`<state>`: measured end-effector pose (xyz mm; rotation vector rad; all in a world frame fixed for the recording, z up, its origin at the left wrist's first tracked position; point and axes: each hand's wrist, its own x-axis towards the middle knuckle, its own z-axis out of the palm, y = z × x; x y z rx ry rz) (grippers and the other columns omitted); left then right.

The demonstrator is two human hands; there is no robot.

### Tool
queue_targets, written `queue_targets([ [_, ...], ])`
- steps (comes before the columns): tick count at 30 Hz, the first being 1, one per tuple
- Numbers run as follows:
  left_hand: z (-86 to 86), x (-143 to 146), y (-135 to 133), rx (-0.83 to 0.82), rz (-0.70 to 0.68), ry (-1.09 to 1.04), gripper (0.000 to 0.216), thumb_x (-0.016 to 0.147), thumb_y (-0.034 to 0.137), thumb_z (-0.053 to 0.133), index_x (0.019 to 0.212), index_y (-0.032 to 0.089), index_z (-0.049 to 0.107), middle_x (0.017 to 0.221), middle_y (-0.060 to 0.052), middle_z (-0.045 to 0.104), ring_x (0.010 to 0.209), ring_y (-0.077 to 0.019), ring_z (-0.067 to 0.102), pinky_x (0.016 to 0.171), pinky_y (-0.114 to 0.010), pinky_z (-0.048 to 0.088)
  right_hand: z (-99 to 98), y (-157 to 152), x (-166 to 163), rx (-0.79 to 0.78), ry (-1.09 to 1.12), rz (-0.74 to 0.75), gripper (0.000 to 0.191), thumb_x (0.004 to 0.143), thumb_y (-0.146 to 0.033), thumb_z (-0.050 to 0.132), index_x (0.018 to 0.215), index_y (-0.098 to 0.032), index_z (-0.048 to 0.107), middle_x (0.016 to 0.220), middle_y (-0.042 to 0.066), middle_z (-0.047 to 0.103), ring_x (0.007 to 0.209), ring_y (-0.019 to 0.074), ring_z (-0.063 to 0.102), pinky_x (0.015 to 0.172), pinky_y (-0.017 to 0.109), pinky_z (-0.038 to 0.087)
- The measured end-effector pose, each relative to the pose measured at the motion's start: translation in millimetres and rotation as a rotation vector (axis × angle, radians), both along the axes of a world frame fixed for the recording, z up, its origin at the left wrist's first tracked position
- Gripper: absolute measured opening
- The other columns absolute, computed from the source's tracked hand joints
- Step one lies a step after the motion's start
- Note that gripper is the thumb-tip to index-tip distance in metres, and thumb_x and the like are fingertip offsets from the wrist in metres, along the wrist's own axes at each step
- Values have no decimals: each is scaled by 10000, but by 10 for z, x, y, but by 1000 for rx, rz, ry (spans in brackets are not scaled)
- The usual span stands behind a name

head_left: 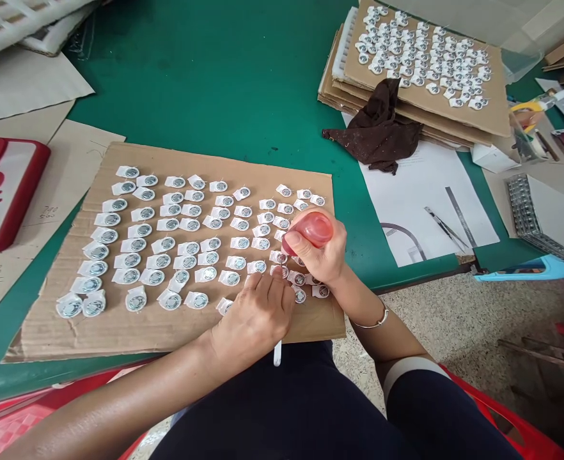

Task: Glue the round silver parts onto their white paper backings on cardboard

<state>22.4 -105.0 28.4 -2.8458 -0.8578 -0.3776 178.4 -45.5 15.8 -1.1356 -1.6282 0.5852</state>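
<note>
My right hand [327, 255] is wrapped round a translucent pink-red squeeze bulb [314, 229], tilted with its narrow end down towards the small parts. Close beside it, my left hand [258, 310] is closed with its fingertips low over the cardboard. A thin white stick [277, 354] sticks out below that hand; its other end is hidden. Under both hands lies a cardboard sheet [133, 338] bearing rows of small round metallic parts on white paper tabs [137, 298]. The parts right under my fingers are partly covered.
At the back right, stacked cardboard [497, 121] carries many similar parts, with a dark brown cloth [382, 131] against it. Tweezers [442, 225] and a steel ruler [460, 217] lie on white paper [421, 185]. A red-cased phone [8, 191] rests at the left on the green table [205, 76].
</note>
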Motion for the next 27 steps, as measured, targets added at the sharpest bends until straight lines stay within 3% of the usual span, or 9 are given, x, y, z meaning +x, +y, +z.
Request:
queue_targets([
  [9,6,-11,5,-26,-20,45,166,808,-2,485,917,0,610,908,-227,644,829,-309,627,619,-400,521,7,10,21,35,-6,-18,164,779,-320,642,815,-203,534,740,17,595,680,161,579,620,340,493],
  [27,55,-26,38,-12,-28,32,232,802,-51,380,848,40,589,914,-205,637,771,-266,614,625,-387,509,21,-13,74,43,-64,-62,200,770,-374,637,792,-219,513,733,16,580,674,163,570,622,347,508],
])
